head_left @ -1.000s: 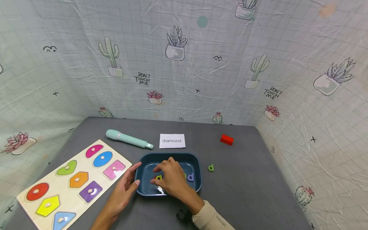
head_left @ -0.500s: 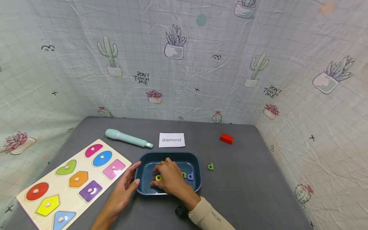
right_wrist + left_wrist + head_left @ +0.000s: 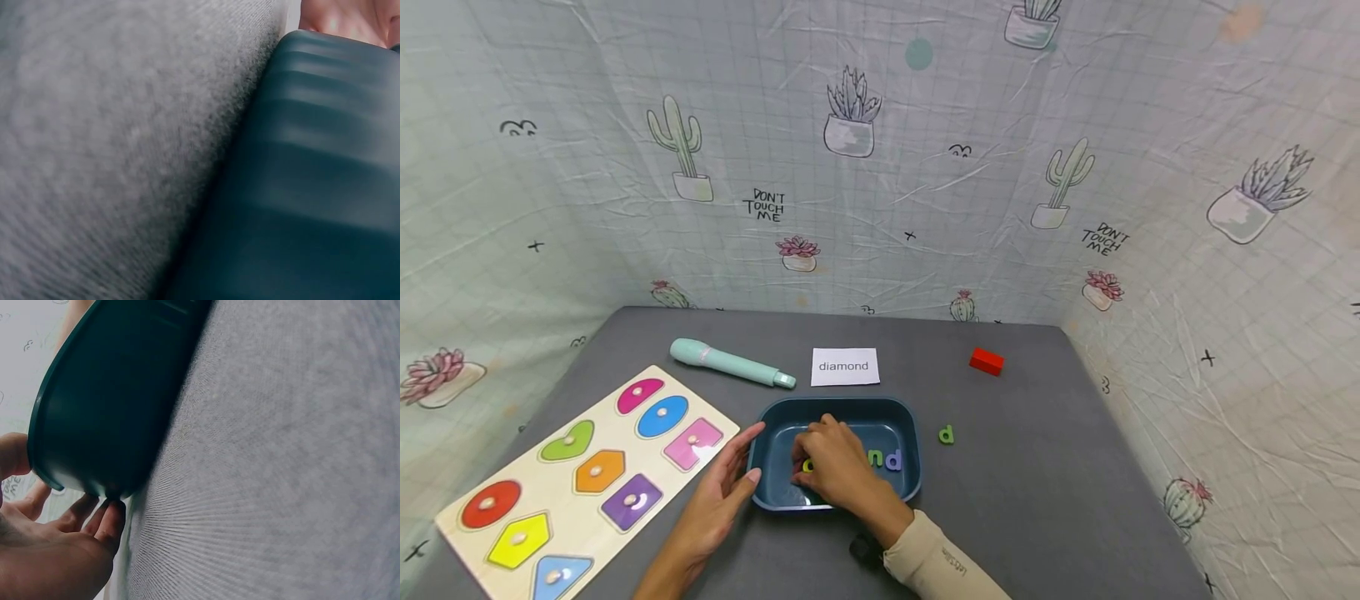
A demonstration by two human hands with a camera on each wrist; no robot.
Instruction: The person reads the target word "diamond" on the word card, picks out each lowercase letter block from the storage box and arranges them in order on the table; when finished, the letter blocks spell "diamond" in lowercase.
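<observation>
A dark teal tray [image 3: 916, 467] sits on the grey table, holding small plastic letters. My left hand [image 3: 715, 504] rests against its left end, thumb and fingers spread along that side; the left wrist view shows fingertips touching the tray wall [image 3: 106, 412]. My right hand [image 3: 838, 467] is down inside the tray, fingers bent around the left part of the row. A yellow letter [image 3: 807, 466] peeks out by its thumb; I cannot tell what the fingertips pinch. To its right lie a green letter n [image 3: 875, 457] and a purple letter d [image 3: 892, 460]. Other letters are hidden under the hand.
Behind the tray lies a white card [image 3: 845, 367] printed "diamond". A mint microphone-shaped stick [image 3: 730, 363] and a wooden shape puzzle [image 3: 561, 467] are at left. Right of the tray are a green letter d [image 3: 946, 434] and a red block [image 3: 987, 362].
My right thumb and fingertips have drawn closer together around the left of the letter row, and the hand has moved slightly left, uncovering the green n. The left hand stays at the tray.
</observation>
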